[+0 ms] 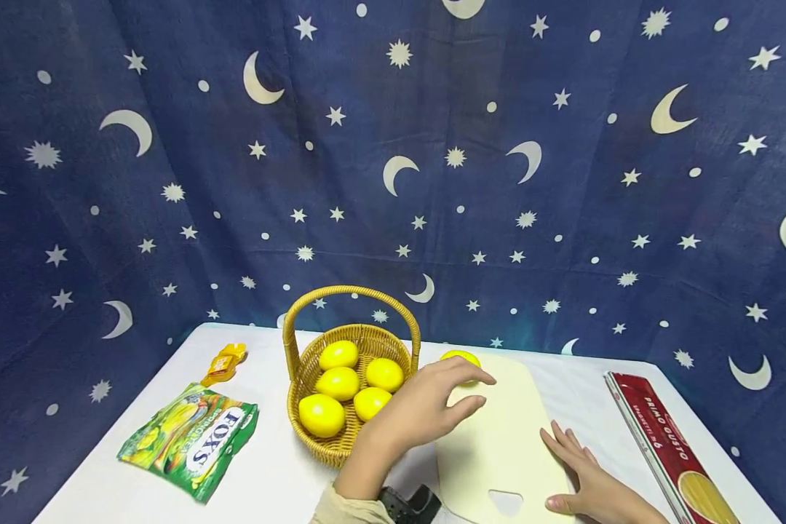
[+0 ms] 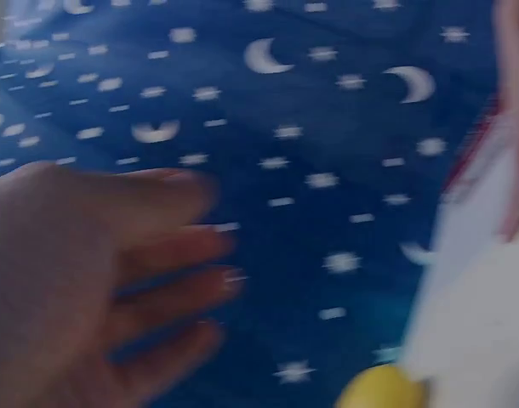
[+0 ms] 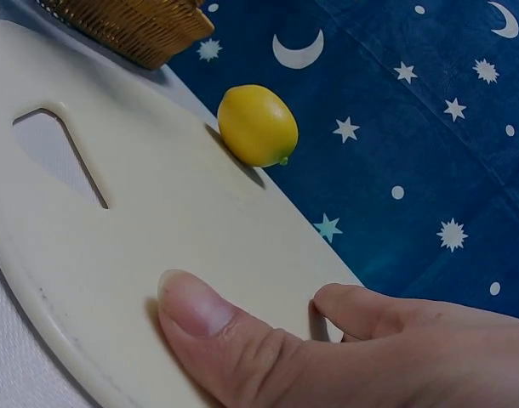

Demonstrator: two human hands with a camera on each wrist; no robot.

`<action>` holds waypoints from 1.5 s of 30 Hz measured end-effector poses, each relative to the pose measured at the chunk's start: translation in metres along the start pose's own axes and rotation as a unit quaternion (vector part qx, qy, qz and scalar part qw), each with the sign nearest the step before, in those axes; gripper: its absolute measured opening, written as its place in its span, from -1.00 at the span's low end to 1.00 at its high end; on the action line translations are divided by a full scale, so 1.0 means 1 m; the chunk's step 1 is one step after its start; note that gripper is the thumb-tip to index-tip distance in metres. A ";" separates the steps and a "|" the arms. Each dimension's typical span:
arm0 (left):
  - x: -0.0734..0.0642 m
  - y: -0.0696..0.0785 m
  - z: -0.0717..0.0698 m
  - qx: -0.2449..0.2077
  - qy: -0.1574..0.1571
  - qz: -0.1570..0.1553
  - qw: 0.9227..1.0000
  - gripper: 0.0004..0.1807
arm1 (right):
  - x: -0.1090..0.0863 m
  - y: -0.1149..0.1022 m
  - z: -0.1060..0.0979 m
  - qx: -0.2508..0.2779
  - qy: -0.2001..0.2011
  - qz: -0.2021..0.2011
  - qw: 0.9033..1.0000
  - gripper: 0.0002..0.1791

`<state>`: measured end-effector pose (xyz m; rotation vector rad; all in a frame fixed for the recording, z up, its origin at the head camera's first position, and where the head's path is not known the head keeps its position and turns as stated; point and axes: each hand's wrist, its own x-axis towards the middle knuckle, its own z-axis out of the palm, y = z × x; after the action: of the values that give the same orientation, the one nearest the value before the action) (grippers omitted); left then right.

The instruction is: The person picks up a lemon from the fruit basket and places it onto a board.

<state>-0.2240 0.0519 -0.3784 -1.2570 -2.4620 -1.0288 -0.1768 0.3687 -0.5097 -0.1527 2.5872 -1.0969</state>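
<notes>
Before a navy moon-and-star cloth curtain [image 1: 458,218], a handled tan wicker basket [image 1: 330,454] corrals five oval yellow lemons [image 1: 338,383], an empty, loose-fingered left hand [image 1: 432,405] hovers near a lone lemon [image 3: 258,126] at a cream, plastic-looking board's [image 1: 491,437] far edge, and the straight-fingered right hand [image 1: 588,480] seemingly steadies the board.

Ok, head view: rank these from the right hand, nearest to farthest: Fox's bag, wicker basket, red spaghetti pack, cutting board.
1. Cutting board, right at the hand
2. Red spaghetti pack, to the hand's right
3. Wicker basket, left of the board
4. Fox's bag, far left
</notes>
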 end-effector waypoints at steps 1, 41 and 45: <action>-0.003 -0.001 -0.010 -0.009 -0.023 -0.006 1.000 -0.70 | 0.001 0.000 -0.001 -0.002 -0.001 0.007 1.000 0.20; -0.061 -0.107 -0.039 0.006 -0.156 -0.200 0.967 -0.32 | 0.009 0.015 0.001 0.037 -0.015 -0.047 0.998 0.13; -0.057 -0.104 -0.035 0.021 -0.157 -0.212 0.964 -0.30 | 0.009 0.021 0.003 0.030 -0.003 -0.070 0.997 0.09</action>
<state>-0.2731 -0.0493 -0.4298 -0.9610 -3.0748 -0.9110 -0.1835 0.3795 -0.5287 -0.3266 2.5675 -1.2203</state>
